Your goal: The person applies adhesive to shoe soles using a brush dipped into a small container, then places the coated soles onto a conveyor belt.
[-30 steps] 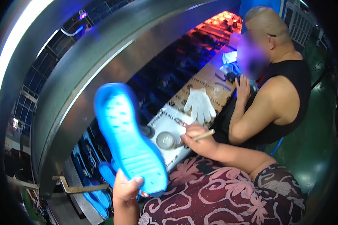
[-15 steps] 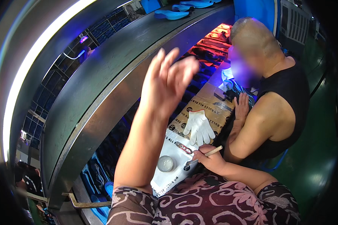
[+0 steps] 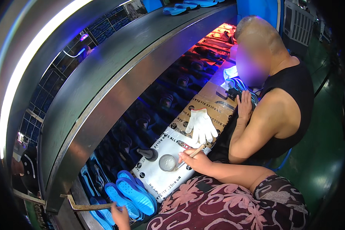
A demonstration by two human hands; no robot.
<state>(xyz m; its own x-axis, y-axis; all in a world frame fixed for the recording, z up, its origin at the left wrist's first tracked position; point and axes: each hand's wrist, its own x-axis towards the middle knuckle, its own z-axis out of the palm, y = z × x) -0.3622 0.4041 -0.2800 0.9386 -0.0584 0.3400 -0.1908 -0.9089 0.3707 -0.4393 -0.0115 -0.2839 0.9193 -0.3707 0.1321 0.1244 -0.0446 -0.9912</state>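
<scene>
My right hand (image 3: pixel 197 161) is closed around the wooden handle of a brush (image 3: pixel 196 151). The brush's lower end comes down at the right rim of a small round cup (image 3: pixel 167 163) holding pale, clear-looking stuff. At the lower left, my left hand (image 3: pixel 120 217) is beside a group of blue perforated shoe soles (image 3: pixel 136 195). A finger and the thumb of it show apart, with nothing visible between them; the rest is cut off by the picture's lower edge. A dark cone-shaped nozzle or bottle (image 3: pixel 147 154) stands left of the cup.
A white glove (image 3: pixel 201 125) lies on the cardboard-covered ledge (image 3: pixel 214 101). Along the left runs a metal-edged conveyor housing (image 3: pixel 103 90), with dark shoe parts under it. A bent bar (image 3: pixel 90 207) juts out near my left hand. A co-worker (image 3: pixel 274 103) sits close on the right.
My left hand has dropped from in front of the conveyor to the soles at lower left. My right hand and the brush have shifted left to the cup. The dark nozzle has come into sight.
</scene>
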